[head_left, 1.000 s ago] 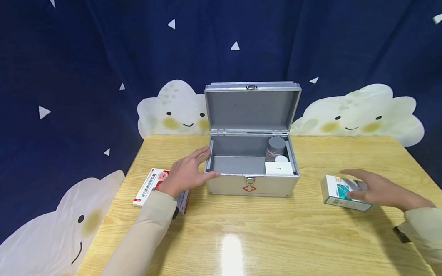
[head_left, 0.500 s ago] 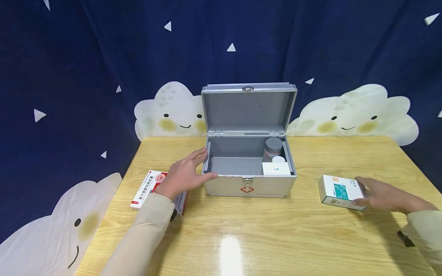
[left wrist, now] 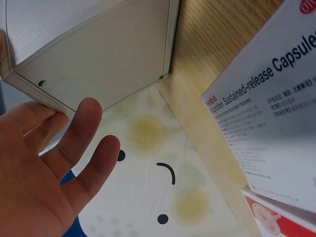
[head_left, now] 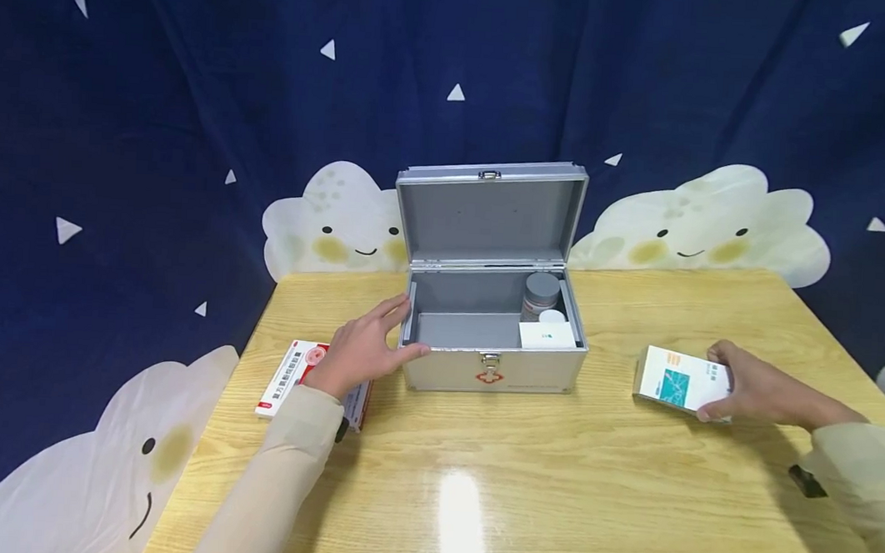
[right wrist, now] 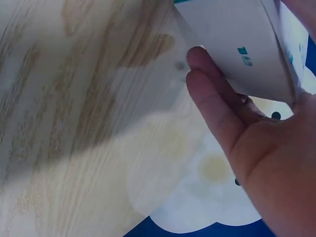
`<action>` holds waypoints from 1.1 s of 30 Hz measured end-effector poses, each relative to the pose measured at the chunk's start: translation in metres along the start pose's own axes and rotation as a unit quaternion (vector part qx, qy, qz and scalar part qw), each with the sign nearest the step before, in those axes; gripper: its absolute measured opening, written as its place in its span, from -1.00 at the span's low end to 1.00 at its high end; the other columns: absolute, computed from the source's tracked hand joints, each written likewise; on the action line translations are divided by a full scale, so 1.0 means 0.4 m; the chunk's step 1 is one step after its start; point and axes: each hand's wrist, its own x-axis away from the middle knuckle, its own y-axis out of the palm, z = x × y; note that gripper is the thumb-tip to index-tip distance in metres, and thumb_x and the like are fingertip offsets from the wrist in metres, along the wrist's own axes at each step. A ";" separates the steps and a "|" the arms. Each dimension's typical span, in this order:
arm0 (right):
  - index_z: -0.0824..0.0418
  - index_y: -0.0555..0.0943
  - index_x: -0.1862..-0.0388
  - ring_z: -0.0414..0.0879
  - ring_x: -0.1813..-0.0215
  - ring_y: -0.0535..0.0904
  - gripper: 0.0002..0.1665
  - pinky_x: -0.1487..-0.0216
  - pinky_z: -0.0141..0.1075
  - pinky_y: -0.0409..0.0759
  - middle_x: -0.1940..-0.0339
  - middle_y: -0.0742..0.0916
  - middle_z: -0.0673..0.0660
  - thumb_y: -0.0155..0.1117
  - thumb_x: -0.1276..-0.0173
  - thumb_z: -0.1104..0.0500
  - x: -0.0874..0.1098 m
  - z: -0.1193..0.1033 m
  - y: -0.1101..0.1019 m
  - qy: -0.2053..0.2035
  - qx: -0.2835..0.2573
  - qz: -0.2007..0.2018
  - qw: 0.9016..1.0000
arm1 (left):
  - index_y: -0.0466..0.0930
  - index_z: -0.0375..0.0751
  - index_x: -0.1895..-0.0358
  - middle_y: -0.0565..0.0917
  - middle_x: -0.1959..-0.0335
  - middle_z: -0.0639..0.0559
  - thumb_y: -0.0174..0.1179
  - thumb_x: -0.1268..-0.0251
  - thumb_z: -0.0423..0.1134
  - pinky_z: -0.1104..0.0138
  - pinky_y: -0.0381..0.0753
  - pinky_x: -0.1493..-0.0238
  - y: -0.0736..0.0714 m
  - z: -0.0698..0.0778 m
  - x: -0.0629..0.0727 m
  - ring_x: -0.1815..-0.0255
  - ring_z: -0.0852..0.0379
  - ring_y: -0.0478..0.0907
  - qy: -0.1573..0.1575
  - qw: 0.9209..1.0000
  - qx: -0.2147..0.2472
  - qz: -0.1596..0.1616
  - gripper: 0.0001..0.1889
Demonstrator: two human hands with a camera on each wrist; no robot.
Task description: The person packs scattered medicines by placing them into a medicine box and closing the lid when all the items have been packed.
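My left hand [head_left: 363, 352] is at the left wall of a silver first-aid case [head_left: 535, 375], fingers and thumb extended, fingertips right at the rim. Its lid [head_left: 490, 220] stands raised. In the left wrist view the fingers [left wrist: 84, 128] are spread beside the case's outer side [left wrist: 108, 59]. Over the table's right part, my right hand [head_left: 763, 392] grips one end of a white and teal medicine box [head_left: 696, 382] between thumb and fingers. The right wrist view shows the box's end [right wrist: 242, 44] over the fingers [right wrist: 212, 98].
Inside the case's right end are a grey-lidded bottle [head_left: 541, 294], a white-capped container [head_left: 551, 316] and a small white box [head_left: 547, 336]. White and red medicine boxes [head_left: 283, 381], one marked ibuprofen capsules [left wrist: 271, 123], lie under my left forearm. A blue curtain [head_left: 347, 96] hangs behind the table [head_left: 553, 466].
My right hand has drawn back from above the medicine box to its right end and taken hold of it; the box is now tilted. My left hand has stayed at the case.
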 end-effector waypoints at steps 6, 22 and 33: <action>0.47 0.29 -0.28 -0.14 0.20 0.60 0.07 0.33 -0.41 0.54 0.02 0.62 0.33 0.66 0.05 0.00 -0.001 -0.028 -0.029 -0.010 -0.021 0.024 0.999 | 0.29 -0.02 -0.50 0.24 -0.58 0.18 0.13 -0.16 0.46 -0.10 0.56 -0.17 -0.001 -0.002 -0.004 -0.42 -0.13 0.45 -0.001 1.000 0.002 -0.003 -0.07; 0.45 0.19 -0.47 0.21 0.05 0.57 0.12 0.21 -0.15 0.53 -0.01 0.64 0.42 0.57 -0.09 0.03 0.011 -0.114 -0.053 -0.028 0.072 0.109 0.991 | 0.27 -0.03 -0.51 0.23 -0.58 0.16 0.14 -0.17 0.44 -0.11 0.53 -0.23 0.000 0.001 0.000 -0.44 -0.12 0.43 0.001 1.000 0.003 -0.008 -0.08; 0.46 0.34 -0.39 0.09 0.11 0.68 -0.04 0.34 -0.43 0.54 0.00 0.69 0.41 0.57 -0.11 0.09 0.007 -0.121 -0.048 -0.034 0.053 0.115 0.991 | 0.26 -0.02 -0.52 0.22 -0.59 0.16 0.13 -0.18 0.45 -0.12 0.52 -0.25 0.000 -0.001 0.002 -0.45 -0.12 0.41 -0.001 1.000 0.007 -0.006 -0.08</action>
